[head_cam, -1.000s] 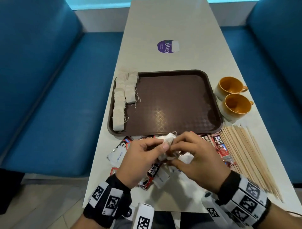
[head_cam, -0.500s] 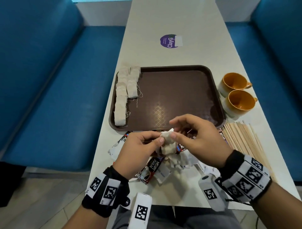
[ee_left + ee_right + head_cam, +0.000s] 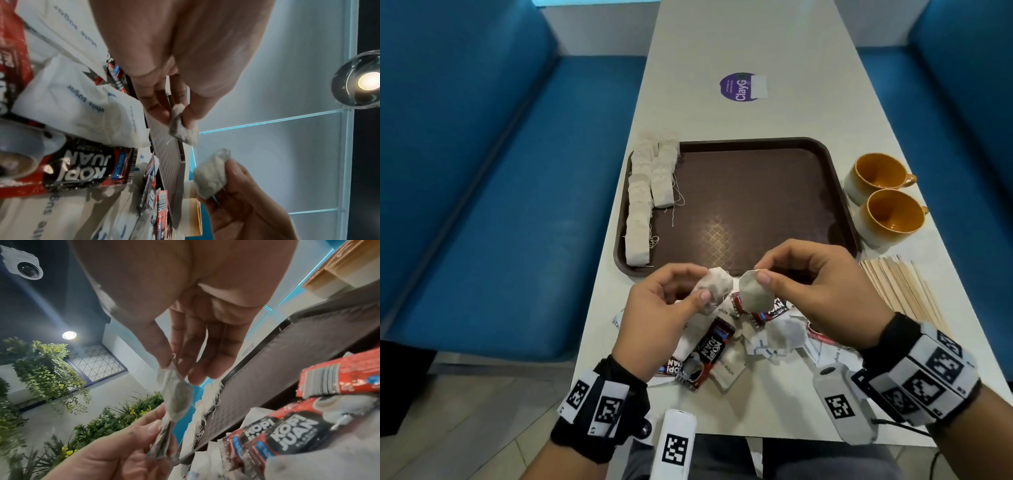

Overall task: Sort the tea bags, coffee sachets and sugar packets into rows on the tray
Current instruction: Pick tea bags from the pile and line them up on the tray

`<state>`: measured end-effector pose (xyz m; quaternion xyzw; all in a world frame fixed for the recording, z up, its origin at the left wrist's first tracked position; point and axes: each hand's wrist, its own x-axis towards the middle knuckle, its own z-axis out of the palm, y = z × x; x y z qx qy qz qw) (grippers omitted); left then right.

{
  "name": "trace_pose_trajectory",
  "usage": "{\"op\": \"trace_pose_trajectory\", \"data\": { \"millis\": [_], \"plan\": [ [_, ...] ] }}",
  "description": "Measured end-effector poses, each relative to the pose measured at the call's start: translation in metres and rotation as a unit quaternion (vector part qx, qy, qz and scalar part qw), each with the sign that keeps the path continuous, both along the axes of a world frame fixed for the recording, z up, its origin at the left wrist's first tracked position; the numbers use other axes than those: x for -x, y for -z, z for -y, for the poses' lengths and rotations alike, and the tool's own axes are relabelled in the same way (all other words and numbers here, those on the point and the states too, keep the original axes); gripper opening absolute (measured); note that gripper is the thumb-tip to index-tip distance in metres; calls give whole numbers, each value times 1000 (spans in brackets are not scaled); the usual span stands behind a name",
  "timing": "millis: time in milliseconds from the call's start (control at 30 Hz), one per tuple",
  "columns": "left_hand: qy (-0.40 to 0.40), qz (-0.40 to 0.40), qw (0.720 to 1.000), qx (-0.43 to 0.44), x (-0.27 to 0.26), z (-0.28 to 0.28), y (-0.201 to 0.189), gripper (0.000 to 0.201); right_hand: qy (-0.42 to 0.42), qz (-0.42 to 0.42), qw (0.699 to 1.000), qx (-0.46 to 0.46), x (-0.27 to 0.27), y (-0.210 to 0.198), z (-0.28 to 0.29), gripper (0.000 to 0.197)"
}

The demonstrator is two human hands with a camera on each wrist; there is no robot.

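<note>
Two hands hold one tea bag each. Two orange cups stand beside one tray. The laid tea bags form two rows; their count is unclear.

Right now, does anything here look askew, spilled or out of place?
Mostly tidy. The tea bag rows crowd the tray's left rim, the farthest bags overhanging it. Coffee sachets and sugar packets lie jumbled off the tray. Each hand, left and right, pinches a tea bag.

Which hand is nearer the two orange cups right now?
Right. The right hand holds a tea bag just left of the orange cups; the left hand is farther left, beyond it.
</note>
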<state>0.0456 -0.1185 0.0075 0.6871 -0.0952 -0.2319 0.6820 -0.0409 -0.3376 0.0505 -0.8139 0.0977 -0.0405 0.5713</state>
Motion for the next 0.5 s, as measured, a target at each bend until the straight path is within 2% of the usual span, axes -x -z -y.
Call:
{"op": "trace_pose_trajectory", "data": {
  "millis": [133, 300, 400, 500],
  "plan": [
    [-12, -35, 999, 25, 0, 1, 2, 49, -53, 10, 998, -23, 2, -9, -8, 4],
    [-19, -74, 996, 52, 8, 10, 1, 13, -51, 5, 998, -32, -3, -4, -13, 4],
    [-14, -61, 997, 54, 12, 14, -2, 10, -23, -3, 1000, -18, -5, 1, -12, 5],
    [-14, 12, 1000, 13, 11, 13, -7, 10, -7, 6, 1000, 20, -3, 1, -10, 8]
  ]
}}
